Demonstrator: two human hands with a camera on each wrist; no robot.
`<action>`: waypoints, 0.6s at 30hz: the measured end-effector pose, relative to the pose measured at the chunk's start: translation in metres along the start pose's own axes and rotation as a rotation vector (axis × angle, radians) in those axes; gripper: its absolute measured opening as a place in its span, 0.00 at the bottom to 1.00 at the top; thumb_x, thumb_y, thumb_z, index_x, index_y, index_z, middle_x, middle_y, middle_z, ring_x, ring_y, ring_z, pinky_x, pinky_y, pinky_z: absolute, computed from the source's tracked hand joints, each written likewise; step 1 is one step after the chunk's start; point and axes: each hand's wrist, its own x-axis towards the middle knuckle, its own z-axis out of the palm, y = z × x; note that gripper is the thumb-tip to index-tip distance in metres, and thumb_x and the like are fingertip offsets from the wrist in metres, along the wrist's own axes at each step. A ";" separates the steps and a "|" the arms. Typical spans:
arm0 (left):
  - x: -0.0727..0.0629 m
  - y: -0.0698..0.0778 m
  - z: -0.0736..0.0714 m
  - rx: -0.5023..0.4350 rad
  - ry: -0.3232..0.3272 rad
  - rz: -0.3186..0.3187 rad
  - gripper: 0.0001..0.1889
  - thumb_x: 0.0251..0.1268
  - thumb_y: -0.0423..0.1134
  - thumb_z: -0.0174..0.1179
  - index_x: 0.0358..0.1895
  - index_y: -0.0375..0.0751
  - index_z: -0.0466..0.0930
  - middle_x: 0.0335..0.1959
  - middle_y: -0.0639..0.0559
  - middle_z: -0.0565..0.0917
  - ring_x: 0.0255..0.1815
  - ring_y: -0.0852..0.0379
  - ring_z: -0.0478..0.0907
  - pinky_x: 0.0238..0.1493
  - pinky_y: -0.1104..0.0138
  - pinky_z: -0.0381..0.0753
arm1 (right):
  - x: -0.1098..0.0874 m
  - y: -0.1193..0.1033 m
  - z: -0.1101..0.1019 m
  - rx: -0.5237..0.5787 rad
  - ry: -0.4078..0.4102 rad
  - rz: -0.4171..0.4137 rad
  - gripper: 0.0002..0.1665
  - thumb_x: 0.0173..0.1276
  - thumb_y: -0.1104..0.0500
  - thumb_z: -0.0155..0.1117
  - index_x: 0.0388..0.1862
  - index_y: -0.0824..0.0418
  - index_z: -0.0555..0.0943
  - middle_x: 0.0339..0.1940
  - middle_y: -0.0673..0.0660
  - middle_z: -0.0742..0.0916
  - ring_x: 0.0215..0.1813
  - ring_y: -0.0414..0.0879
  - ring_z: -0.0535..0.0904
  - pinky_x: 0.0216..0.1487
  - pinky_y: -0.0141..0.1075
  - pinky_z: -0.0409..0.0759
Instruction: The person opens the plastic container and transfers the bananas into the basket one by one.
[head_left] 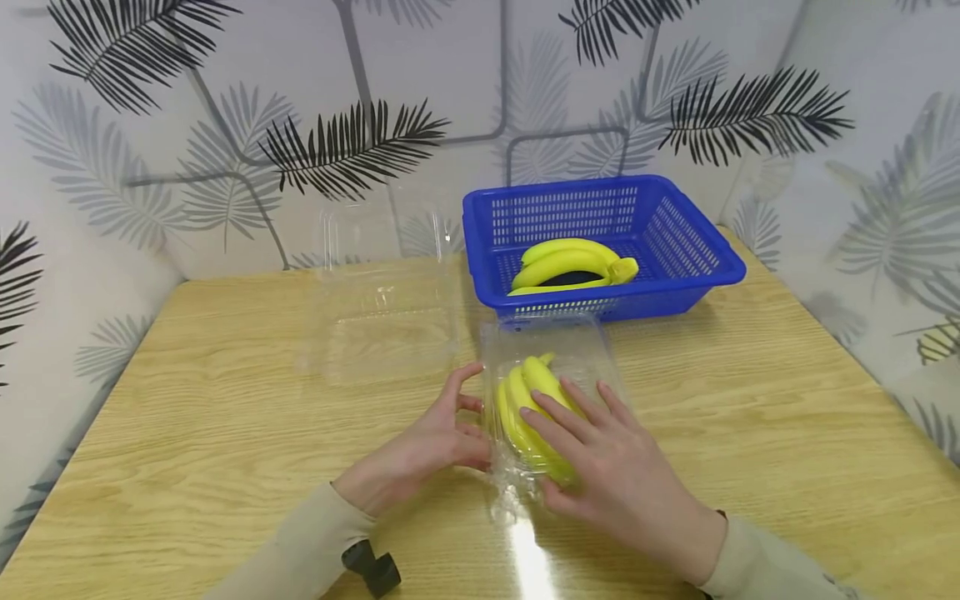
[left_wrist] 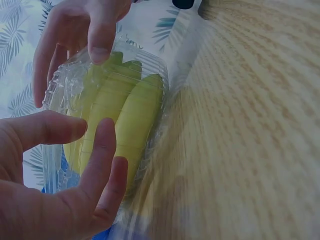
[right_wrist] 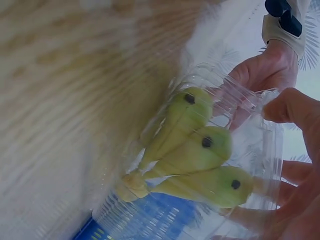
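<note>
A bunch of yellow bananas (head_left: 517, 408) lies inside a clear plastic clamshell box (head_left: 491, 350) in front of me. Its lid lies over the fruit. My right hand (head_left: 622, 467) rests on the lid with fingers spread, its thumb near the front edge. Along the box's left side is my left hand (head_left: 442, 437), thumb and fingers apart, fingertips at or close to the wall. In the left wrist view, the bananas (left_wrist: 132, 120) show through the ribbed side. Dark tips of the bananas (right_wrist: 206, 142) show through the box in the right wrist view.
Behind the box stands a blue plastic basket (head_left: 600, 308) with another bunch of bananas (head_left: 570, 250) in it. At the left, a second clear clamshell box (head_left: 390, 346) stands open, its lid raised against the leaf-patterned backdrop (head_left: 450, 83). All rest on a wood-grain table (head_left: 225, 400).
</note>
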 end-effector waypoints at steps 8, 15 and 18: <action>-0.002 0.000 0.002 -0.021 0.001 -0.004 0.56 0.50 0.22 0.66 0.77 0.59 0.41 0.62 0.35 0.59 0.44 0.46 0.80 0.44 0.54 0.84 | -0.003 0.000 0.005 -0.007 0.045 -0.053 0.26 0.63 0.50 0.59 0.56 0.62 0.82 0.57 0.61 0.84 0.60 0.63 0.77 0.62 0.59 0.72; -0.004 0.001 0.004 -0.026 0.000 0.000 0.56 0.50 0.20 0.65 0.78 0.57 0.41 0.63 0.36 0.58 0.45 0.46 0.80 0.45 0.55 0.84 | -0.001 0.001 -0.001 -0.052 0.148 -0.180 0.24 0.71 0.55 0.47 0.49 0.67 0.85 0.47 0.62 0.87 0.48 0.62 0.84 0.48 0.52 0.82; -0.005 0.001 0.003 -0.027 -0.008 -0.001 0.57 0.50 0.19 0.64 0.78 0.57 0.41 0.64 0.36 0.57 0.43 0.46 0.80 0.46 0.56 0.84 | 0.004 0.004 -0.008 0.014 0.248 -0.156 0.22 0.70 0.57 0.49 0.48 0.69 0.84 0.45 0.62 0.88 0.42 0.59 0.86 0.39 0.47 0.85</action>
